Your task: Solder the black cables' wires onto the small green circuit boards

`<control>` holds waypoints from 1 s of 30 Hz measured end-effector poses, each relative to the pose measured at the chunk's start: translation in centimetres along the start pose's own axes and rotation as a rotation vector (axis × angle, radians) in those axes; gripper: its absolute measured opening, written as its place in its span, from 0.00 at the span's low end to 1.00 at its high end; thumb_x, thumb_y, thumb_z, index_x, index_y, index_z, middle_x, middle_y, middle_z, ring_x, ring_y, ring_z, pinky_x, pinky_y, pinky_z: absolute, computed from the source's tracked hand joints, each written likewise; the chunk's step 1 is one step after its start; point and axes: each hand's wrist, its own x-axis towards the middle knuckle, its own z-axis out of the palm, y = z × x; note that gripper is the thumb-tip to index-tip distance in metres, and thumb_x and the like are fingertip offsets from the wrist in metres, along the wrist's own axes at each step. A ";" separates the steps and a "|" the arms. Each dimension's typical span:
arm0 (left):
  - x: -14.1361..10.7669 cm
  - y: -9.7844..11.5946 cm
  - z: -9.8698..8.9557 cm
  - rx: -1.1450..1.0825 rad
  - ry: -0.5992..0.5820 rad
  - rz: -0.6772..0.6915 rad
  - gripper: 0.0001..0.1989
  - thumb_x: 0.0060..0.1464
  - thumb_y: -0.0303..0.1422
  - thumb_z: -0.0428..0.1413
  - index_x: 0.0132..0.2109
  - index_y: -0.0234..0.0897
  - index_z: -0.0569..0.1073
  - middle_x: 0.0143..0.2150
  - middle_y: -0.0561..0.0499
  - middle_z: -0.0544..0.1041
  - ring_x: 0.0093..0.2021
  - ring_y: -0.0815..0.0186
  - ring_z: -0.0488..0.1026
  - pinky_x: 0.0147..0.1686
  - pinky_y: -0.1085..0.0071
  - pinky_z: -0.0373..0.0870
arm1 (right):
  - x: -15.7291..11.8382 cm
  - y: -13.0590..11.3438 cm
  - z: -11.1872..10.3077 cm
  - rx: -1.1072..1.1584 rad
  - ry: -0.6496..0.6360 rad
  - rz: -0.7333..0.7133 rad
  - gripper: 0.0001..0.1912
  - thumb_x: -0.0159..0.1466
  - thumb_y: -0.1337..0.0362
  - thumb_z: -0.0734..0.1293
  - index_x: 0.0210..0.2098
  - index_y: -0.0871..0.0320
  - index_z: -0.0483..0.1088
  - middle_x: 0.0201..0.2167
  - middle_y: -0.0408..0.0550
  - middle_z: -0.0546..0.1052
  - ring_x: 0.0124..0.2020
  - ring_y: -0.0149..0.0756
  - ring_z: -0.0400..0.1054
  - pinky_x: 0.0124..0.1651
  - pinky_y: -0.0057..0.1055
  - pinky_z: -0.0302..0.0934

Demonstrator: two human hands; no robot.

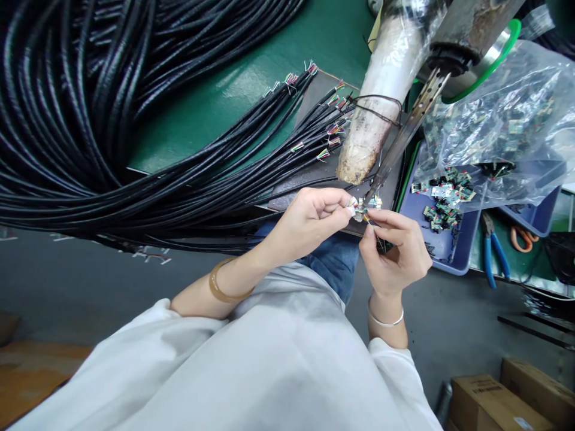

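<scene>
My left hand (317,212) is closed in a pinch on the stripped end of a black cable, where white and coloured wires (354,205) stick out past the fingertips. My right hand (395,248) pinches a thin yellow wire (367,220) close to those wire ends. Between the two hands lies a small connector board (360,206), partly hidden by fingers. Just above it, the tip of a mounted soldering iron (390,161) points down at the wires. Beside the iron hangs a whitish wrapped tube (375,114).
Many black cables (215,173) with bared coloured ends spread across the green table (215,96). On the right, a blue tray (460,251) holds small circuit boards under a clear plastic bag (498,126). Blue-handled pliers (494,251) and orange-handled scissors (521,238) lie beyond it.
</scene>
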 end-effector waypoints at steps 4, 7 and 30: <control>0.2 0.0 0.1 0.004 0.002 -0.020 0.08 0.58 0.29 0.55 0.29 0.33 0.72 0.21 0.59 0.58 0.21 0.76 0.51 0.20 0.77 0.49 | 0.0 0.3 -0.1 -0.015 -0.030 0.016 0.12 0.59 0.75 0.72 0.37 0.52 0.71 0.40 0.43 0.83 0.40 0.35 0.79 0.44 0.34 0.75; 0.2 0.1 0.1 0.015 0.019 -0.026 0.09 0.58 0.29 0.55 0.29 0.34 0.71 0.21 0.58 0.58 0.21 0.76 0.50 0.20 0.77 0.49 | 0.3 0.3 -0.1 -0.025 -0.024 0.025 0.11 0.60 0.74 0.72 0.37 0.52 0.72 0.39 0.43 0.83 0.39 0.35 0.79 0.43 0.35 0.76; -0.3 0.3 -0.8 0.096 -0.048 -0.017 0.07 0.59 0.28 0.55 0.32 0.32 0.74 0.21 0.59 0.56 0.21 0.77 0.48 0.19 0.78 0.47 | 0.5 -0.4 -0.4 -0.028 -0.073 0.006 0.11 0.60 0.75 0.71 0.35 0.53 0.69 0.40 0.45 0.83 0.40 0.34 0.79 0.42 0.32 0.76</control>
